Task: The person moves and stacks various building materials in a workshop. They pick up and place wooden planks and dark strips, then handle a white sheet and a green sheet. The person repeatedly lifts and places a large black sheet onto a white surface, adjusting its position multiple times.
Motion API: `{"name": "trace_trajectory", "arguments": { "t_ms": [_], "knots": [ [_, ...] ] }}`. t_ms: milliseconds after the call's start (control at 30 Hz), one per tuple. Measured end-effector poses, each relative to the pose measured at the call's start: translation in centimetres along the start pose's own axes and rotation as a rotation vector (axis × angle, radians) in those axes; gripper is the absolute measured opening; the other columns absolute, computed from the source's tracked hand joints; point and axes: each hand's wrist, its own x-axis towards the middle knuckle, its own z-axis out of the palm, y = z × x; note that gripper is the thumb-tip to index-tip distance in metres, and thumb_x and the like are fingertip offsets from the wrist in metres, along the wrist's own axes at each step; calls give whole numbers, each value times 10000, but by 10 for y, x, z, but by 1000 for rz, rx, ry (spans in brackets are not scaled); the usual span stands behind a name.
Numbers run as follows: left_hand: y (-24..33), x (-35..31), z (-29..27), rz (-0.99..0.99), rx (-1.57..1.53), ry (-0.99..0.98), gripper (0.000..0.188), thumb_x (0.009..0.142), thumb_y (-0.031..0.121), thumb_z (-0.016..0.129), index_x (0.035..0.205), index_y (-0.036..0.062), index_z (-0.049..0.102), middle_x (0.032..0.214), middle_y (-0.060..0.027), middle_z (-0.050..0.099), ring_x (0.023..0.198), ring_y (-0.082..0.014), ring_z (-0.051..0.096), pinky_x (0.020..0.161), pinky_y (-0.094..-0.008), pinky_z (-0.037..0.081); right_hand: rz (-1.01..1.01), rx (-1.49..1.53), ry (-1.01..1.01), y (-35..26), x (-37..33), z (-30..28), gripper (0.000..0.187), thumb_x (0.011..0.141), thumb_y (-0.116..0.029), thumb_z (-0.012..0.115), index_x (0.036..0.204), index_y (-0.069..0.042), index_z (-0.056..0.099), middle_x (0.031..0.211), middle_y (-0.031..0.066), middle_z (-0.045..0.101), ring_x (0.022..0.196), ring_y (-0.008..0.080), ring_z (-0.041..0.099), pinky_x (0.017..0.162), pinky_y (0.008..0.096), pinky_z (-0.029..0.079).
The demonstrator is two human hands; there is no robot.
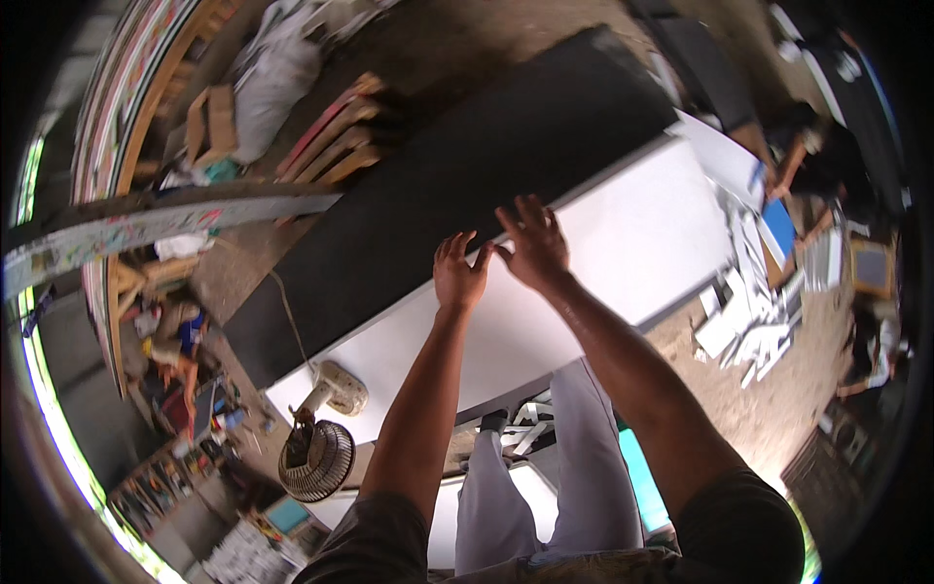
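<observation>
A long white sheet point(632, 229) lies slantwise over a larger black board point(545, 117), which shows beyond its far edge and a little along its near edge. At the middle of that far edge rests my left hand point(460, 274), its fingers extended and its thumb toward the other hand. My right hand point(535, 245) is just beside it, fingers spread, reaching past the edge over the black surface. The two thumbs nearly meet. Neither hand grips anything that I can see; whether the palms press on the sheet I cannot tell.
A small fan point(319, 453) stands at the sheet's near left corner, its cord crossing the black board. White offcuts point(754, 331) lie on the floor at right. A painted beam point(165, 234) juts in from the left. Other people work at the right and left edges.
</observation>
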Motion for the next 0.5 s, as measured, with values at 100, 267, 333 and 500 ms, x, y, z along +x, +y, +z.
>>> {"name": "trace_trajectory", "arguments": {
  "t_ms": [100, 267, 333, 500],
  "knots": [
    [34, -38, 12, 160, -64, -13, 388, 954, 354, 732, 1217, 73, 692, 1280, -168, 680, 1254, -384, 582, 1097, -502, 447, 103, 42, 96, -2, -70, -11, 708, 869, -380, 776, 1490, -159, 516, 1576, 203, 421, 1495, 399, 347, 1204, 561, 311],
    [49, -129, 26, 444, -75, -36, 246, 963, 217, 721, 1147, 55, 700, 1162, -151, 700, 1172, -372, 616, 1049, -505, 473, 311, 114, 104, -3, -191, -6, 762, 895, -519, 713, 1538, -191, 467, 1632, 189, 357, 1523, 390, 301, 1242, 517, 270],
    [40, -166, 23, 484, -55, -161, 232, 987, 208, 692, 1160, 54, 702, 1161, -154, 703, 1175, -365, 618, 1054, -485, 471, 385, 132, 134, -18, -240, -5, 751, 928, -558, 657, 1557, -210, 439, 1646, 178, 341, 1535, 378, 283, 1251, 512, 248],
    [33, -278, 2, 414, -185, -461, 340, 1045, 280, 619, 1202, -12, 693, 1199, -208, 708, 1140, -375, 668, 982, -450, 526, 571, 235, 244, -59, -370, 22, 742, 911, -532, 703, 1515, -168, 472, 1608, 214, 367, 1530, 373, 290, 1208, 517, 306]
  ]
}}
